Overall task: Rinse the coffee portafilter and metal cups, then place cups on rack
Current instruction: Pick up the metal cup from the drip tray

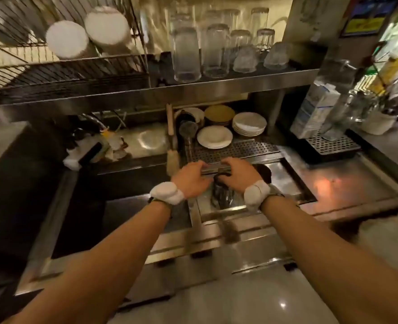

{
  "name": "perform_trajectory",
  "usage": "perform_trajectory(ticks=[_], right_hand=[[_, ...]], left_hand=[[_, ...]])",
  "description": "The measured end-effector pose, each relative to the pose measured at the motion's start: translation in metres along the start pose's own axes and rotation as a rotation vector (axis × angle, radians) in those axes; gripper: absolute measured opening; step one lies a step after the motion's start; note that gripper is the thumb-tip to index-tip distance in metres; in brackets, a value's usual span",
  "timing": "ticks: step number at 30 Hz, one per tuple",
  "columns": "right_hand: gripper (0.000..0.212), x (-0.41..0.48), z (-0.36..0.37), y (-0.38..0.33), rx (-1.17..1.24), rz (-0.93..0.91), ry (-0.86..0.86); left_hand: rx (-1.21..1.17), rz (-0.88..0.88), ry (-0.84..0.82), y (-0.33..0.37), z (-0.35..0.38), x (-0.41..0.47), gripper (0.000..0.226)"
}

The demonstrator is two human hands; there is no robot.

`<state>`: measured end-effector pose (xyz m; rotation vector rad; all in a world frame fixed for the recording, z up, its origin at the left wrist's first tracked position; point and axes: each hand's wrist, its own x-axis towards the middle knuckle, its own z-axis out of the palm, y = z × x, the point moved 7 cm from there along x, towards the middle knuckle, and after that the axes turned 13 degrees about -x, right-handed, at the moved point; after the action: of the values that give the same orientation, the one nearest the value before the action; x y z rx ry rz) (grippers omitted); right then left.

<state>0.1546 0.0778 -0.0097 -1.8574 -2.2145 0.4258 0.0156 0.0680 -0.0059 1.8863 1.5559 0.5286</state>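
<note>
The wire rack (pixel 71 78) sits up at ten o'clock from the hands, well apart. The left hand (pixel 191 180) is at nine o'clock of the dark vessel (pixel 223 195), its grip too blurred to call. The right hand (pixel 234 175), at one o'clock, curls its grip over the vessel's top, above the rinse basin (pixel 284 178).
</note>
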Motion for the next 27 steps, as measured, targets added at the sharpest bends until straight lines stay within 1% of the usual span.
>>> perform_trajectory(ticks=[2, 5, 9, 11, 12, 14, 16, 19, 23, 25, 27], right_hand=[[0.053, 0.003, 0.009, 0.009, -0.024, 0.026, -0.059], [0.059, 0.011, 0.029, 0.023, -0.044, 0.072, -0.097], [0.081, 0.024, 0.058, 0.030, -0.121, 0.123, -0.202], [0.089, 0.030, 0.070, 0.031, -0.166, 0.152, -0.237], [0.089, 0.030, 0.071, 0.033, -0.175, 0.181, -0.230], [0.081, 0.035, 0.074, 0.032, -0.197, 0.189, -0.222], [0.071, 0.035, 0.071, 0.028, -0.187, 0.151, -0.235], [0.059, 0.035, 0.062, 0.011, -0.151, 0.052, -0.254], [0.057, 0.036, 0.043, -0.031, -0.046, -0.106, -0.211], [0.050, 0.033, 0.036, -0.063, -0.021, -0.217, -0.194], [0.043, 0.030, 0.037, -0.097, -0.017, -0.301, -0.232]], left_hand=[[0.024, -0.041, -0.021, -0.007, 0.013, 0.004, 0.044], [0.049, -0.110, -0.052, -0.027, 0.034, 0.017, 0.048], [0.018, -0.163, -0.015, -0.047, 0.039, 0.029, 0.053], [0.020, -0.177, -0.006, -0.057, 0.039, 0.031, 0.050], [0.024, -0.170, -0.008, -0.057, 0.041, 0.030, 0.048], [0.009, -0.188, -0.010, -0.064, 0.041, 0.026, 0.041], [-0.017, -0.194, -0.018, -0.068, 0.042, 0.021, 0.039], [-0.030, -0.185, -0.005, -0.067, 0.031, 0.015, 0.047], [0.001, -0.146, 0.024, -0.061, -0.003, 0.003, 0.065], [0.012, -0.126, 0.030, -0.060, -0.019, -0.007, 0.062], [0.045, -0.139, 0.051, -0.067, -0.037, -0.019, 0.050]])
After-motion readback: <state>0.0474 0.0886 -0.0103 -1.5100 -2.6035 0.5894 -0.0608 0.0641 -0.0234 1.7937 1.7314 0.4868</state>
